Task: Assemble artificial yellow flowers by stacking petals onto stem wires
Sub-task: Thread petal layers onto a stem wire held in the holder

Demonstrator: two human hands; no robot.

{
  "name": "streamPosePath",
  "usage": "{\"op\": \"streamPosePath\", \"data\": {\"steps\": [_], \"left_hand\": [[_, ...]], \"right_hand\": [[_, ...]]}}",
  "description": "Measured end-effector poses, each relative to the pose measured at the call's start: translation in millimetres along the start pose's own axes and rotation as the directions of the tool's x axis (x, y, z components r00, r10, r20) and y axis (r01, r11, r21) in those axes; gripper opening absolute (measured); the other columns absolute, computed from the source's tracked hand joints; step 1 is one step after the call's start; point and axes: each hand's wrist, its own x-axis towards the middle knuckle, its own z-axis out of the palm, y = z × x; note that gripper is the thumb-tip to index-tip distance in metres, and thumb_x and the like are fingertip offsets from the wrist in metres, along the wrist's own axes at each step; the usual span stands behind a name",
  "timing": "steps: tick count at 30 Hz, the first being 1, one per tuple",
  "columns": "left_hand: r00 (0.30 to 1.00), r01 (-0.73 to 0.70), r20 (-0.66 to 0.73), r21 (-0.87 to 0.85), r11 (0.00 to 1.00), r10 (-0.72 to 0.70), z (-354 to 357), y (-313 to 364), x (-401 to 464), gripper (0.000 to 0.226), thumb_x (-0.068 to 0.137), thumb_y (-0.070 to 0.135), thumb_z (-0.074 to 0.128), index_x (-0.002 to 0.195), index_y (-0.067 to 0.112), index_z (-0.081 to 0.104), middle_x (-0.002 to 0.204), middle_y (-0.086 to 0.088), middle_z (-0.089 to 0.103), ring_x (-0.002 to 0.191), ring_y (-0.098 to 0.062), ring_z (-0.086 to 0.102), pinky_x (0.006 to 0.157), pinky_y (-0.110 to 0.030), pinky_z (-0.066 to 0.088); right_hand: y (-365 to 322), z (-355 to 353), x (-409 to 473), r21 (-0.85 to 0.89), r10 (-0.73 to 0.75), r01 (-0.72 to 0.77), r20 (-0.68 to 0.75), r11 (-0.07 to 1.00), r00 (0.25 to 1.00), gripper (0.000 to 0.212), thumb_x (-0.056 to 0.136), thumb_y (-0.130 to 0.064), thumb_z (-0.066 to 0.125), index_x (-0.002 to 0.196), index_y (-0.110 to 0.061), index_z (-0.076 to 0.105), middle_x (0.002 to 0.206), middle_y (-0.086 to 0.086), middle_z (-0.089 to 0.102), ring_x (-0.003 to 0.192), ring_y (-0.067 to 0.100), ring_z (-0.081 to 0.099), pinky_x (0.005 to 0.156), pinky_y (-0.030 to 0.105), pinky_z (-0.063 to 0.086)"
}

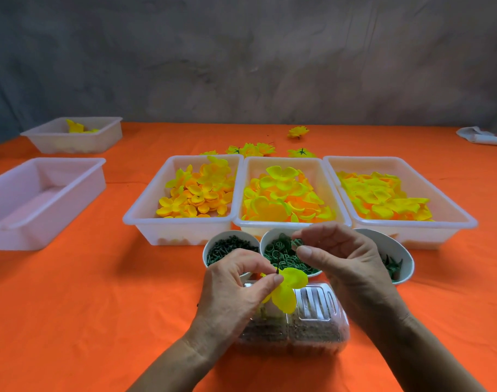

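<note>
yellow petals [288, 290] on a dark stem wire [277, 269] are pinched by the left hand [236, 290] above a clear box [315, 306]; a small green ring [296, 243] is pinched by the right hand [343, 258] over the near middle bowl [265, 242].

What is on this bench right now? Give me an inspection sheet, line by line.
Surface: orange cloth covers the table.
Job's things: three white bins of yellow petals, left, middle, right; three white bowls of green parts; finished flowers behind the bins.
Clutter: clear plastic box under the hands; empty bin at left; far bin holding a few petals; white bundle far right.
Grippers: left hand pinches a stem wire carrying a yellow petal; right hand pinches a small green ring.
Cables: nothing seen.
Surroundings: grey wall.
</note>
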Motion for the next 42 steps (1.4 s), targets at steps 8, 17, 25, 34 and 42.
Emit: {"op": "streamPosePath", "data": {"steps": [8, 17, 25, 34, 42], "left_hand": [[1.000, -0.009, -0.007, -0.017, 1.000, 0.009, -1, 1, 0, 0.012, 0.070, 0.010, 0.081, 0.068, 0.019, 0.073, 0.083, 0.011, 0.069, 0.081, -0.005, 0.066, 0.074, -0.031, 0.056], [1.000, -0.023, -0.010, -0.012, 1.000, 0.022, 2, -4, -2, 0.019, 0.070, 0.010, 0.081, 0.073, 0.026, 0.072, 0.084, 0.012, 0.068, 0.081, -0.007, 0.066, 0.078, -0.033, 0.056], [0.999, -0.036, -0.006, -0.015, 0.999, 0.036, 2, 0, -2, 0.012, 0.066, 0.022, 0.076, 0.076, 0.027, 0.071, 0.086, 0.013, 0.068, 0.083, -0.005, 0.066, 0.079, -0.039, 0.057], [1.000, -0.003, -0.015, -0.015, 1.000, 0.003, 1, 2, -3, 0.022, 0.069, 0.005, 0.080, 0.068, 0.026, 0.073, 0.084, 0.019, 0.067, 0.080, -0.003, 0.065, 0.076, -0.033, 0.056], [0.996, -0.062, -0.073, -0.114, 0.992, 0.054, -3, 14, -7, 0.015, 0.066, 0.032, 0.076, 0.078, 0.022, 0.075, 0.084, 0.004, 0.070, 0.080, -0.011, 0.066, 0.063, -0.020, 0.052]], "right_hand": [[-1, 4, 0, 0.029, 0.050, -0.051, 0.017, 0.998, 0.999, 0.027, 0.054, -0.024, 0.087, 0.078, -0.019, 0.075, 0.084, 0.004, 0.074, 0.078, 0.013, 0.069, 0.066, 0.021, 0.053], [2, 6, 2, 0.045, 0.059, -0.059, 0.007, 0.997, 0.998, 0.019, 0.058, -0.014, 0.075, 0.077, -0.017, 0.074, 0.083, 0.004, 0.074, 0.077, 0.012, 0.069, 0.065, 0.020, 0.053], [-2, 10, 1, -0.024, -0.008, 0.009, 0.038, 1.000, 0.999, 0.020, 0.064, 0.002, 0.073, 0.083, -0.001, 0.067, 0.081, 0.007, 0.074, 0.072, 0.014, 0.069, 0.060, 0.020, 0.053], [-2, 14, 3, -0.248, -0.088, 0.113, 0.109, 0.962, 0.990, 0.016, 0.068, -0.003, 0.075, 0.082, -0.010, 0.071, 0.085, 0.010, 0.073, 0.080, 0.020, 0.069, 0.075, 0.027, 0.055], [-5, 14, 3, -0.319, -0.107, 0.140, 0.117, 0.938, 0.987, 0.015, 0.068, -0.010, 0.077, 0.081, -0.013, 0.071, 0.084, 0.008, 0.073, 0.079, 0.019, 0.069, 0.074, 0.025, 0.055]]}}
